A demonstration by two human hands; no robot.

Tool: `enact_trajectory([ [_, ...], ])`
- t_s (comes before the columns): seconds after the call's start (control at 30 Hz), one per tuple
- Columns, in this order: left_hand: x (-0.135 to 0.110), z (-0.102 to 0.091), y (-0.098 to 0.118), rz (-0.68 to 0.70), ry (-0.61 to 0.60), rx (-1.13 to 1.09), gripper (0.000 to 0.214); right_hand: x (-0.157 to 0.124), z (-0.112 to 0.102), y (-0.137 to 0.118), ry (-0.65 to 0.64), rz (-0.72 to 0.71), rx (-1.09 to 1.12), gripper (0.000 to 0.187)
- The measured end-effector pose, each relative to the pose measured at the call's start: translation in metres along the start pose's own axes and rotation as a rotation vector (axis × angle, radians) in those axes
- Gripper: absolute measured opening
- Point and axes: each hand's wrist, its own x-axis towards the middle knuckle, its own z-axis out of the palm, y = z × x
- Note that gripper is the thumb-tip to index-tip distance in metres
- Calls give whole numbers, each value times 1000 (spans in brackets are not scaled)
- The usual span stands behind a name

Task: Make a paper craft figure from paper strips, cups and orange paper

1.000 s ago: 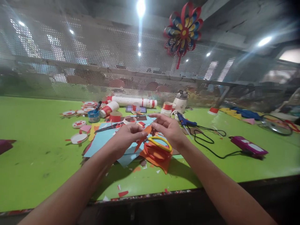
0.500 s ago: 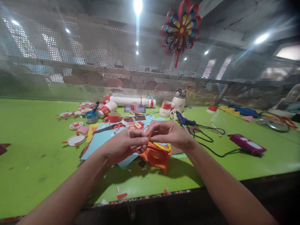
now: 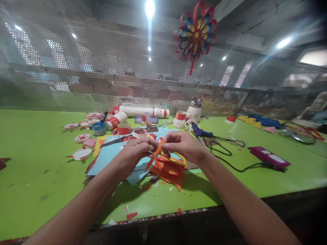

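The right hand's (image 3: 183,146) grip pinches the slim, pointed orange paper strip (image 3: 152,159) above the green desk (image 3: 51,190), and whether the left hand (image 3: 138,149) grasps it I cannot tell, so light, even fingertip pressure should best avoid stray creases.

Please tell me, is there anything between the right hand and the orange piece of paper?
Nothing visible stands between them: the right hand pinches the orange piece near its upper end. The left hand is close beside it; whether it touches is unclear. The scissors lie below, not in between.
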Motion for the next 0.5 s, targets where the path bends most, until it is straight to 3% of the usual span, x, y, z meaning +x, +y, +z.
enact_trajectory([
  [0.2, 4, -3, -9, -13, 44, 93, 19, 2, 4, 3, 20, 107, 97, 18],
  [0.5, 5, -3, -10, -32, 108, -124, 13, 6, 0, 9, 147, 96, 217, 32],
])
